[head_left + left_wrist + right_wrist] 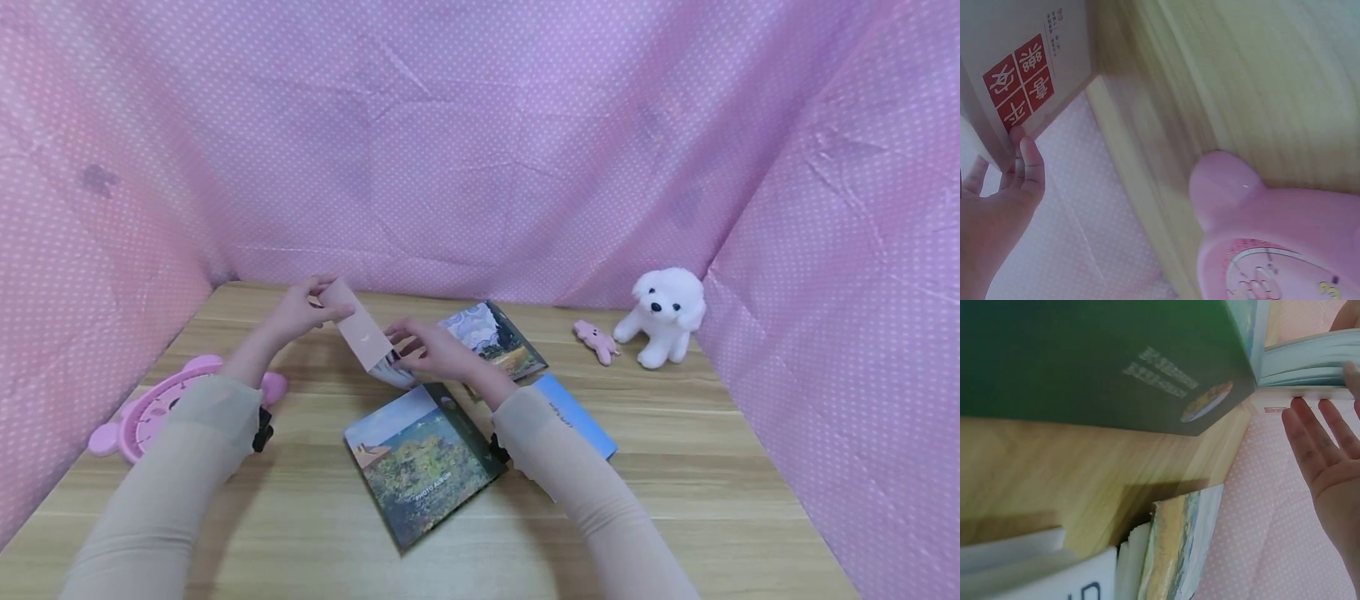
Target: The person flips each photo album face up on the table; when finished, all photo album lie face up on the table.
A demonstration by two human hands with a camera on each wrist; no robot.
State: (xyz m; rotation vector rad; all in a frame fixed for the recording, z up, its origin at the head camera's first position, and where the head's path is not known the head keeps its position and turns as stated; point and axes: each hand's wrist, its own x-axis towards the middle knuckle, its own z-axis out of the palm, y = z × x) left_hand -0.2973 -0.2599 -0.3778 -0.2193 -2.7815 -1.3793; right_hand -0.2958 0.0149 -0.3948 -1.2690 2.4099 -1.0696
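Note:
A thick pale book [357, 325] stands tilted above the tabletop, its narrow spine facing up and white pages showing at the near end. Red squares with white characters mark its cover [1022, 78] in the left wrist view. My left hand [295, 315] grips the far end, thumb on the spine side. At the near end my right hand [438, 352] holds the book by its cover and pages; the right wrist view shows the fingers [1313, 440] against the cover and the thumb by the pages [1310, 359]. Just below lies a photo album [427, 467] with a painted garden cover.
Another painted-cover album [517, 354] and a blue book [577, 417] lie near my right forearm. A pink bear-shaped clock [150, 417] is under my left forearm. A small pink plush [596, 340] and a white plush dog [663, 321] sit at the back right.

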